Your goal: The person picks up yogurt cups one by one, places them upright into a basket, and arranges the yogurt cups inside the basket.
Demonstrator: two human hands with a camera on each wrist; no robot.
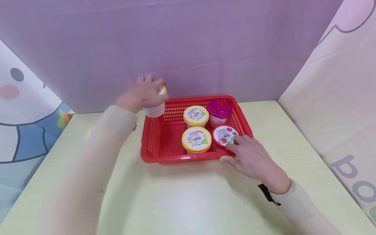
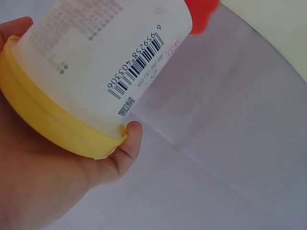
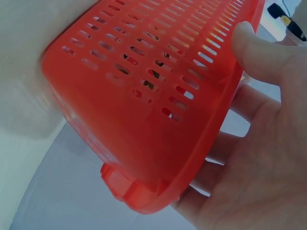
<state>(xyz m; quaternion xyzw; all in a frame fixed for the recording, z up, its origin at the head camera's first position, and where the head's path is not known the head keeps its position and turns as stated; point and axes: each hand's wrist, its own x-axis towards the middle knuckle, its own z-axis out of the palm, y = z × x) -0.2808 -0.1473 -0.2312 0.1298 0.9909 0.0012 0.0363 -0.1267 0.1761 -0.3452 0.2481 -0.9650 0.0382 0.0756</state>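
Observation:
My left hand [image 1: 144,94] grips a white plastic cup with a yellow lid [image 1: 155,110] by its lid, above the back left corner of the red basket [image 1: 152,159]. The left wrist view shows a barcode on this cup's wall [image 2: 86,57]. My right hand [image 1: 252,158] holds the basket's front right rim, thumb outside and fingers over the edge. Inside the basket stand two yellow-lidded cups, one behind [image 1: 196,115] and one in front [image 1: 196,139]. Beside them are a red-lidded cup [image 1: 224,135] and a magenta-lidded cup [image 1: 219,109].
The basket rests on a pale table [image 1: 182,202], close to a purple cloth backdrop [image 1: 188,49]. Left of it, something with a yellow edge [image 1: 89,133] is mostly hidden by my left arm. Printed cloth panels [image 1: 337,130] flank the table.

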